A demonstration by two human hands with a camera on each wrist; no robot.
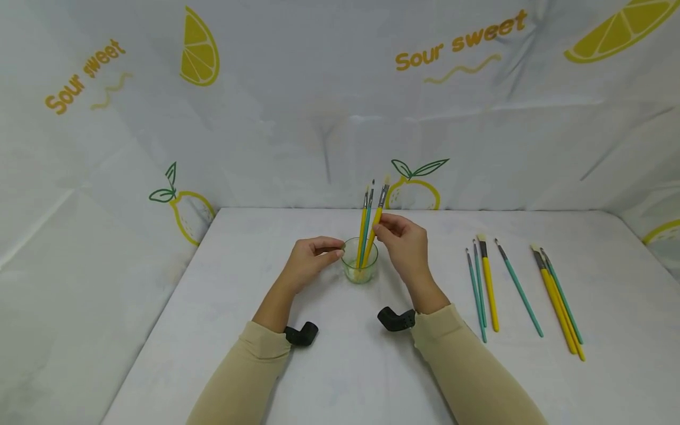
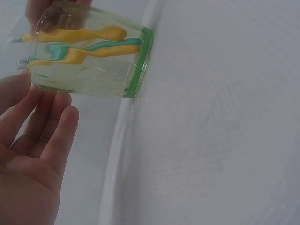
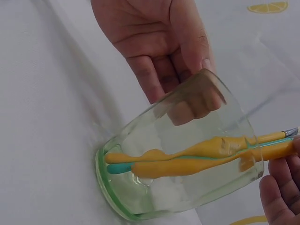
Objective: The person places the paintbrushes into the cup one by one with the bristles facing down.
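A clear greenish drinking glass (image 1: 350,274) stands upright on the white table. My left hand (image 1: 310,262) holds it at the left side of its rim with thumb and fingertips. Between thumb and fingers, my right hand (image 1: 408,243) pinches a yellow paintbrush (image 1: 378,216), bristles up, its lower end inside the glass. Another yellow paintbrush (image 1: 362,227) and a teal paintbrush (image 1: 368,219) lean in the glass, also bristles up. Through the glass wall in the right wrist view, the handle ends sit close together near the base.
Right of my right arm lie several loose paintbrushes, including a yellow one (image 1: 490,289), a teal one (image 1: 520,292) and a group of yellow and teal ones (image 1: 558,301). A white lemon-print cloth (image 1: 297,118) hangs behind the table's far edge.
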